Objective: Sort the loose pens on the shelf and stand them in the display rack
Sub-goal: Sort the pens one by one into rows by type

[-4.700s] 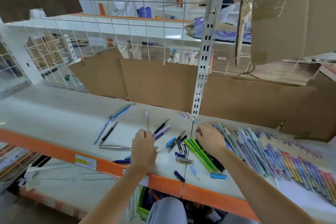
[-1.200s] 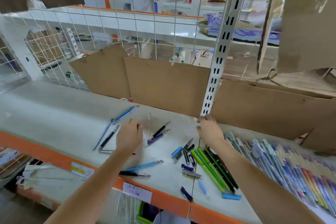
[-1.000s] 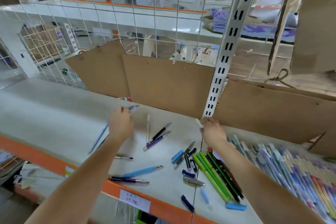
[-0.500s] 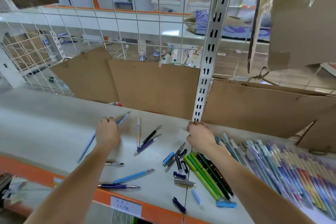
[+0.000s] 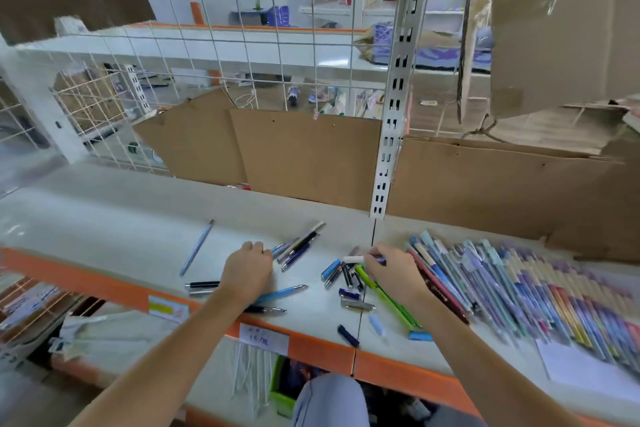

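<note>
Left hand: our left hand (image 5: pixel 246 270) is knuckles-up on the shelf (image 5: pixel 104 218), fingers curled at the near ends of a small cluster of pens (image 5: pixel 299 246); whether it pinches any we cannot tell.
Right hand: our right hand (image 5: pixel 391 269) has its fingers curled round a pen with a white cap (image 5: pixel 356 258), cap poking left.
Key relation: that cluster fans up and to the right from the left fingertips, long axes slanting toward the upright post (image 5: pixel 394 114); the left hand is clearly nearer.
Other loose pens: a pale blue pen (image 5: pixel 196 248) lies well apart to the left; a light blue pen (image 5: pixel 284 293) and a dark pen (image 5: pixel 266 309) lie by our left wrist; green pens (image 5: pixel 391 305) run toward the near edge under our right wrist.
Sorted rows: a banked display of pens (image 5: pixel 519 288) fills the right.
Our call: we are gathering, nothing stood up yet; likely the left hand closes on the cluster along its slant.
</note>
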